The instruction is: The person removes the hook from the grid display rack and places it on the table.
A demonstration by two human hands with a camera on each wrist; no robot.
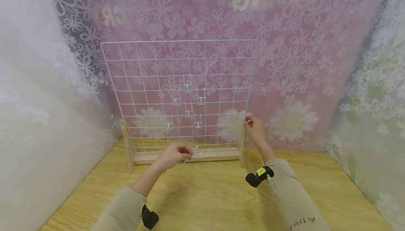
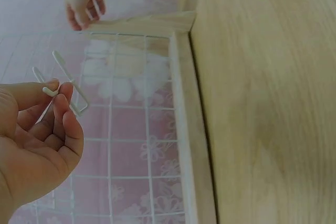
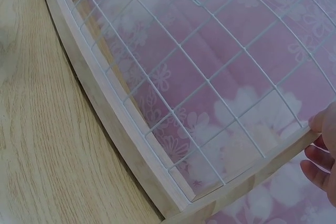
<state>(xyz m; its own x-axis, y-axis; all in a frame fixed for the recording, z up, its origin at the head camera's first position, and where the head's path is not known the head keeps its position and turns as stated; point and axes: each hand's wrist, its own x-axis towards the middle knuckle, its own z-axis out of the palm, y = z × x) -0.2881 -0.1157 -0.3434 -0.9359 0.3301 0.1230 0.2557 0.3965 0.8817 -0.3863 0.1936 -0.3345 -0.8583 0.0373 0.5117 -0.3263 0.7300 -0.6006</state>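
My left hand [image 1: 172, 156] pinches a white wire hook [image 2: 64, 67] between thumb and fingertips, in front of the lower part of a white wire grid rack [image 1: 180, 41]. The hook's two prongs point away from the palm in the left wrist view. My right hand [image 1: 257, 131] holds the top of the rack's right wooden post [image 1: 243, 148], where the grid's side edge meets it. In the right wrist view the thumb lies on the near side and the other fingers sit behind. Several white wire hooks [image 1: 189, 114] hang on the grid's middle.
The rack stands on a wood-grain table [image 1: 209, 196] with a wooden base bar [image 1: 221, 156] and a left wooden post [image 1: 127, 150]. Behind it hangs a pink flowered backdrop [image 1: 291, 79]. Pale patterned curtains [image 1: 34, 111] close off both sides.
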